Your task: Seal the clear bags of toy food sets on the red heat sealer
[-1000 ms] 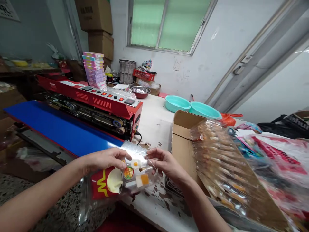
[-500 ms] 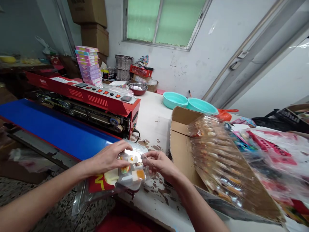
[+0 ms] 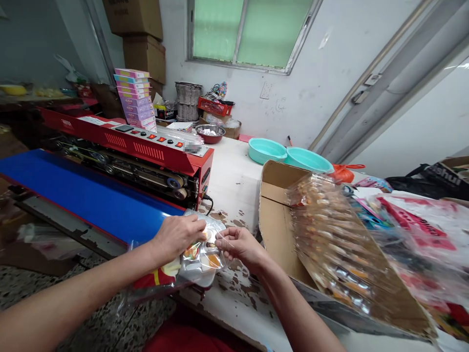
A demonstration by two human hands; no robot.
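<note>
A clear plastic bag lies across the end of the blue conveyor and the table edge. Through it show a grey tray, small food-shaped toys, among them an orange-and-white popsicle, and a red piece with a yellow mark. My left hand is closed over the top of the bag, its fingertips pressed together beside the egg-like toy. On the right side, my right hand pinches the bag's edge between thumb and fingers.
Left stands a red machine with a blue conveyor belt. A cardboard box of packed bags is close on the right. Turquoise basins, stacked pastel boxes and a brown bowl stand farther back.
My left hand has curled its fingers closed and moved slightly right over the bag's contents. The bag's left end has shifted a little; my right hand keeps its pinch.
</note>
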